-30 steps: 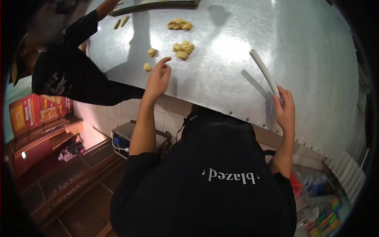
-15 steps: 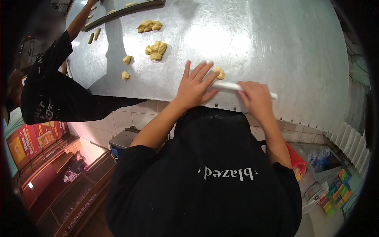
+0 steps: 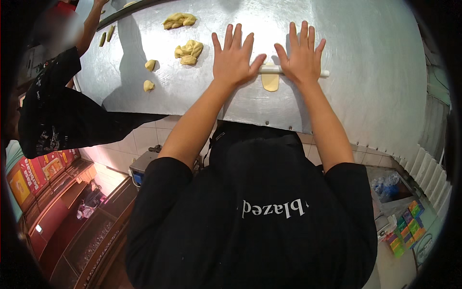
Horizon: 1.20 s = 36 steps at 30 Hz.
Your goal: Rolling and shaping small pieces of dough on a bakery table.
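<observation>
My left hand (image 3: 237, 60) and my right hand (image 3: 301, 58) lie with fingers stretched and spread over a white rolling pin (image 3: 268, 70), palms on it. Under the pin's middle is a flattened oval of pale dough (image 3: 270, 83). Left of my hands, on the steel table (image 3: 361, 96), lie two lumpy piles of yellow dough, one (image 3: 188, 51) nearer me and one (image 3: 179, 20) farther back. Two small dough pieces, one (image 3: 150, 65) above the other (image 3: 148, 85), sit farther left.
A co-worker in black (image 3: 62, 106) stands at the left, one arm (image 3: 90, 29) raised to a long metal tray (image 3: 126, 10) with dough strips. Two strips (image 3: 106, 35) lie beside it. Below are tiled wall, a metal appliance (image 3: 140, 164) and colourful packages (image 3: 406, 226).
My right hand, earlier gripping the pin upright at the right, brought it sideways onto the dough; both hands moved forward with fingers spread, and the dough piece is now flattened into an oval.
</observation>
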Motion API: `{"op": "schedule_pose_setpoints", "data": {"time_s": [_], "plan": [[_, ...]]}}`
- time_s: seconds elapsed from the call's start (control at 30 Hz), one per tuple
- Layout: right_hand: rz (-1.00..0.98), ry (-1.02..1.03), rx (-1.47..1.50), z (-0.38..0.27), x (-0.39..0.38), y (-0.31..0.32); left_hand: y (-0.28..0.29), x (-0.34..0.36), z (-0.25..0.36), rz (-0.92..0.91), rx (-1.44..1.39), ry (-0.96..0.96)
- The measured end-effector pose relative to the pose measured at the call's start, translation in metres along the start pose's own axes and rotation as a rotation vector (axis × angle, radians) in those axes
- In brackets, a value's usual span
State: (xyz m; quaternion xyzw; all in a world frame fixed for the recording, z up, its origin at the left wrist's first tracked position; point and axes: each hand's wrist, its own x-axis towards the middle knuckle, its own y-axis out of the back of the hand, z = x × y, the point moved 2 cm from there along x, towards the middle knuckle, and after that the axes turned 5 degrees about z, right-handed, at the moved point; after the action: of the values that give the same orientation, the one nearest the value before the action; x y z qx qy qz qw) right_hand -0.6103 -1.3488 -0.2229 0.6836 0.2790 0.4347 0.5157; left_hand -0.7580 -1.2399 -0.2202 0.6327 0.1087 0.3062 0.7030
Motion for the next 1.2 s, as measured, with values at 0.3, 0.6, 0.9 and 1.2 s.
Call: {"op": "schedule_pose_setpoints", "data": {"time_s": [0.3, 0.6, 0.9, 1.2], "plan": [[-0.187, 0.043, 0.212, -0.012, -0.113, 0.045, 0.028, -0.107, 0.028, -0.185, -0.274, -0.137], [0.052, -0.047, -0.001, 0.03, -0.054, 0.027, 0.014, -0.077, 0.027, -0.214, -0.301, -0.081], [-0.167, 0.176, 0.226, -0.033, -0.071, 0.011, -0.001, -0.057, 0.035, -0.187, -0.183, -0.238], [-0.186, 0.136, 0.34, -0.045, -0.122, 0.052, 0.042, -0.136, 0.013, -0.266, -0.419, -0.301]]}}
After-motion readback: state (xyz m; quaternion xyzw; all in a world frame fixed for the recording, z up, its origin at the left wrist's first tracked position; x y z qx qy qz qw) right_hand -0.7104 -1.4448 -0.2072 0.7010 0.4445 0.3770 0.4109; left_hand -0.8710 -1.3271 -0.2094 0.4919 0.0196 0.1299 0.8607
